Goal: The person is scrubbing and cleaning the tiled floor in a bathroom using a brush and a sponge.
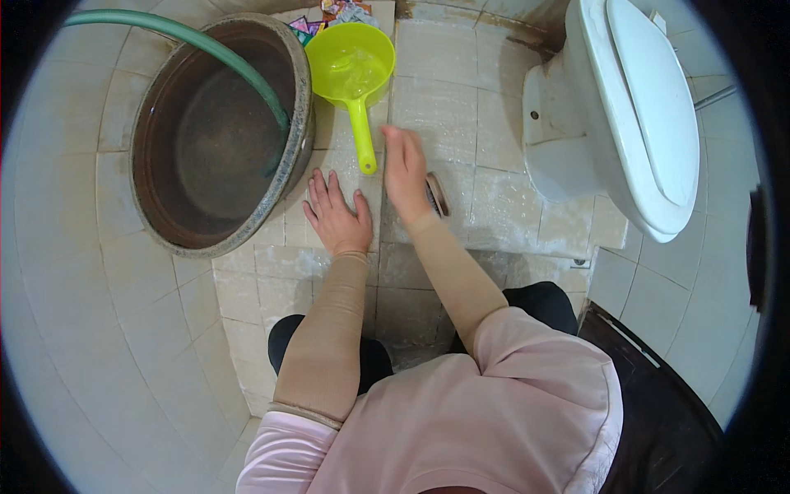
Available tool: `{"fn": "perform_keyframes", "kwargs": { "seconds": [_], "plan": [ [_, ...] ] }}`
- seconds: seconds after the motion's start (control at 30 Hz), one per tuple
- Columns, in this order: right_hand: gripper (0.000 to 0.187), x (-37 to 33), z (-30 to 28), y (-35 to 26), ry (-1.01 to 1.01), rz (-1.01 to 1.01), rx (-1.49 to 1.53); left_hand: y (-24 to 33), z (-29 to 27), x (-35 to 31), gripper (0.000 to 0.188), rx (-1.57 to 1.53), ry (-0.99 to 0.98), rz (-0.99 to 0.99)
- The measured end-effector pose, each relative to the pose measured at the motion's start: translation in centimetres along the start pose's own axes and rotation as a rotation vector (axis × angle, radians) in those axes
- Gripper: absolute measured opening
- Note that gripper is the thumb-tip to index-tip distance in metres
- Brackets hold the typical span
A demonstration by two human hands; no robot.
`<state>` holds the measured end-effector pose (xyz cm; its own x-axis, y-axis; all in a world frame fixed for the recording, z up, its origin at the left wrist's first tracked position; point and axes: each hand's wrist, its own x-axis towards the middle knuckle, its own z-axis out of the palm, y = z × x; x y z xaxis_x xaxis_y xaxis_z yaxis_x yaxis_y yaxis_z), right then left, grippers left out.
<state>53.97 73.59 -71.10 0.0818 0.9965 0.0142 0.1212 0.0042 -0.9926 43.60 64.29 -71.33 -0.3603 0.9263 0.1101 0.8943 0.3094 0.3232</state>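
My left hand (337, 216) rests palm down on the pale tiles, fingers spread, holding nothing. My right hand (403, 171) is turned on its side with the fingers stretched forward, just right of the handle of a lime-green water dipper (360, 136); a small gap seems to separate them. Some clear liquid shows inside the dipper's bowl. Close against the right side of that hand lies a scrubbing brush (439, 195) with a brown back, partly hidden by the hand. I see no grip on it.
At left stands a large round dark tub (303, 90) of water with a green hose (222, 51) hanging in. Colourful sachets (346, 11) lie behind the dipper. A white toilet (568, 156) is at right. The tiled floor (510, 193) looks wet and steps down nearer me.
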Motion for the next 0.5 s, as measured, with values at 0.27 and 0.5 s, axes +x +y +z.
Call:
{"fn": "perform_keyframes", "kwargs": {
  "seconds": [0.27,0.5],
  "plan": [
    [0.039,-8.6,-7.9,6.4,-0.013,-0.190,-0.864,0.0,0.1,0.1,0.055,0.004,0.006,-0.004],
    [0.040,5.4,-11.0,9.5,0.196,-0.351,-0.860,-0.1,0.2,0.1,0.055,0.004,0.002,-0.009]
  ]
}}
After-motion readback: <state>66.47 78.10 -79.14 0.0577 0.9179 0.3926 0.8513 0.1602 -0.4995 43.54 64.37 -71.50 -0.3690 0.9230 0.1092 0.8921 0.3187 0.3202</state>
